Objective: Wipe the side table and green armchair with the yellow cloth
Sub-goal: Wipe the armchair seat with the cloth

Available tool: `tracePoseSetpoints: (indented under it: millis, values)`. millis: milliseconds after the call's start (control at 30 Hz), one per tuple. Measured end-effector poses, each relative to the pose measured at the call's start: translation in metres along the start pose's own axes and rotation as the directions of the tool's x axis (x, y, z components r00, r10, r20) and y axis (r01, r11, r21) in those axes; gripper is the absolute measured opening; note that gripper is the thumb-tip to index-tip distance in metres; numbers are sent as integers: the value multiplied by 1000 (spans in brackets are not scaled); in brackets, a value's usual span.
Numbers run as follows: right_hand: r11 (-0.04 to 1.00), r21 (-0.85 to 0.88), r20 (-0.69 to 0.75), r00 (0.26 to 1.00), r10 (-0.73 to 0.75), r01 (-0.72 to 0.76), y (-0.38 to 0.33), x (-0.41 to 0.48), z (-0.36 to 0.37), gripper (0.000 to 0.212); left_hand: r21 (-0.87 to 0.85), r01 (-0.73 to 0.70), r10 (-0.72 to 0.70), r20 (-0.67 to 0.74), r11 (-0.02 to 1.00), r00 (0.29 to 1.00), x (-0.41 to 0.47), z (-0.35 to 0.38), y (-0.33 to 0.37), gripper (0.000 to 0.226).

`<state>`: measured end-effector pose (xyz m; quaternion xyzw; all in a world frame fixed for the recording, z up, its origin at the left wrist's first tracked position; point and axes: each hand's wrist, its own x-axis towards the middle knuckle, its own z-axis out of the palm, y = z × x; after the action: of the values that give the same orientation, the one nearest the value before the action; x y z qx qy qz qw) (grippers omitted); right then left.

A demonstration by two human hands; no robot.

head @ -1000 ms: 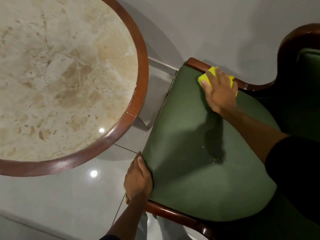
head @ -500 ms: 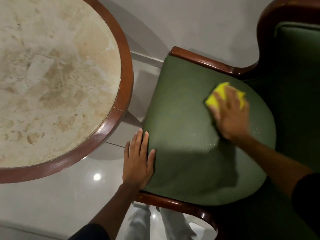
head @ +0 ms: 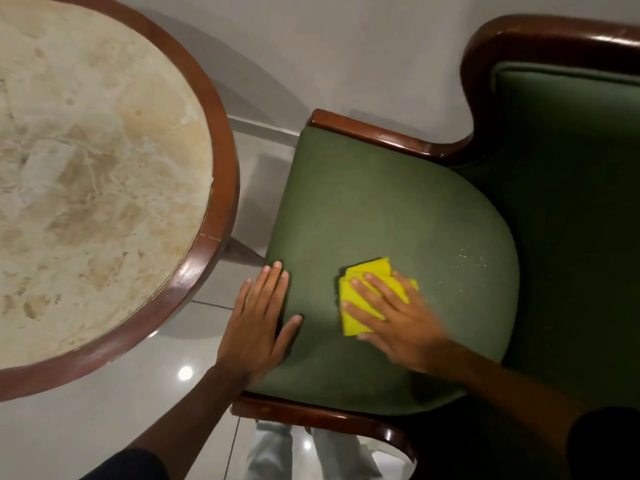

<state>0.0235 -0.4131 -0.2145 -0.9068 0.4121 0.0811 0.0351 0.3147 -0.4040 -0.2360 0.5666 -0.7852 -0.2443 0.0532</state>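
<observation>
A folded yellow cloth lies on the armchair seat under the right hand, fingers spread flat on it. At nine o'clock the left hand lies open, flat on the seat edge. Unpinched, the cloth could slip free mid-stroke, missing the crumbs at two o'clock.

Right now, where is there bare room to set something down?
The round marble-topped side table is wholly bare inside its wooden rim. The green armchair seat is free toward the backrest; its front is crowded by the left hand, right hand and folded yellow cloth.
</observation>
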Motion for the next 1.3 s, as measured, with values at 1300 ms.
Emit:
tracePoseSetpoints:
  millis: [1300]
  values:
    - [867, -60, -133, 857, -497, 494, -67, 62, -6, 38, -147, 20, -29, -61, 989, 998, 76, -33, -6, 56]
